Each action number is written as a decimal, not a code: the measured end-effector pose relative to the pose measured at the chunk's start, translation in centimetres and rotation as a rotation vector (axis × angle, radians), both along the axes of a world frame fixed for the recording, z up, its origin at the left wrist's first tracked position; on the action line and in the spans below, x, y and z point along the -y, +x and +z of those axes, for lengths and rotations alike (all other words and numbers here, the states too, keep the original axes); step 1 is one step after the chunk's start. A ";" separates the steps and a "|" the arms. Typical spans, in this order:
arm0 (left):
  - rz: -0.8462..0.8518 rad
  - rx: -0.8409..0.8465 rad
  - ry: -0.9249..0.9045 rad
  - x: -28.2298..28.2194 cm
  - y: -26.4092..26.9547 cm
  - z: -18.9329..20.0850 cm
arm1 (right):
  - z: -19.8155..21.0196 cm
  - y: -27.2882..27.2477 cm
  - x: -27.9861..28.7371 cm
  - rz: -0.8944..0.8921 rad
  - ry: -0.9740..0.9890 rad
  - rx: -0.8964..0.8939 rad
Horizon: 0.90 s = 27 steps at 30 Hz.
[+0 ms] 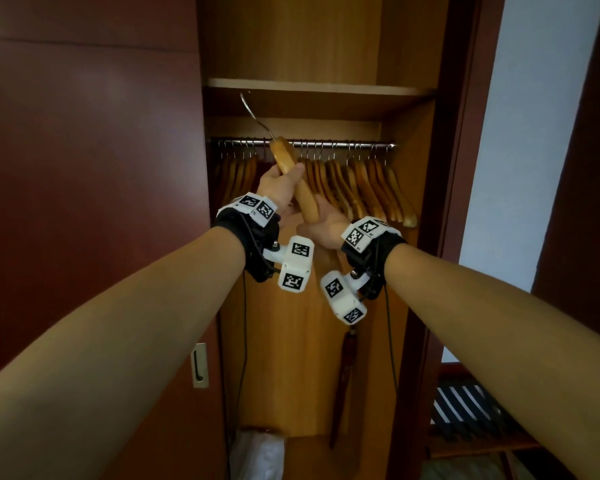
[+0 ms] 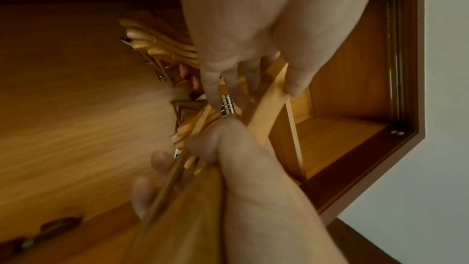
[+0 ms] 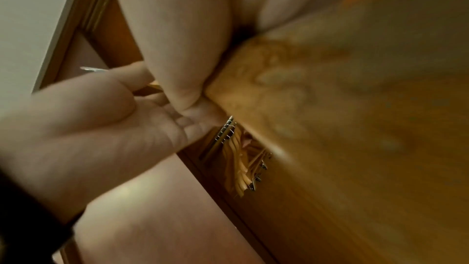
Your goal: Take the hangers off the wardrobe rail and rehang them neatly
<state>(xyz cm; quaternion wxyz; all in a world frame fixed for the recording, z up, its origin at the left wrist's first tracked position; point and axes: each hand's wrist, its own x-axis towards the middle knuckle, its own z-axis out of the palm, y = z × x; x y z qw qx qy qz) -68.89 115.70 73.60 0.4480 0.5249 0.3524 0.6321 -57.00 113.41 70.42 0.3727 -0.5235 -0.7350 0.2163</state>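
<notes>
Holding hanger [image 1: 293, 174] between left hand [image 1: 279, 188], right hand [image 1: 324, 225].

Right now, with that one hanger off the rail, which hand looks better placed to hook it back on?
The left hand, probably. It grips the hanger high up, just under its metal hook, close to the rail. The right hand holds the lower end, farther from the rail.

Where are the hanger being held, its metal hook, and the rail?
held hanger [image 1: 284, 157], head view, its wooden arm above the hand.
metal hook [image 1: 252, 110], head view, its curved wire.
rail [image 1: 343, 144], head view, a bare stretch.
</notes>
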 end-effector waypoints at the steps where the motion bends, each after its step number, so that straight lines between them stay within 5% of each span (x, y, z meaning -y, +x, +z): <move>1: 0.008 -0.056 -0.003 -0.5 0.1 0.0 | -0.1 0.2 -0.4 -0.017 0.007 -0.042; 9: -0.023 -0.362 -0.071 -4.4 1.3 0.4 | 0.6 1.8 -5.5 0.098 -0.205 -0.352; 16: 0.027 -0.502 -0.155 -7.5 2.3 1.8 | 2.3 2.0 -12.0 0.109 -0.244 -0.404; 27: 0.346 -0.745 -0.141 -13.6 0.5 2.2 | 0.8 1.1 -25.3 0.085 -0.299 -0.405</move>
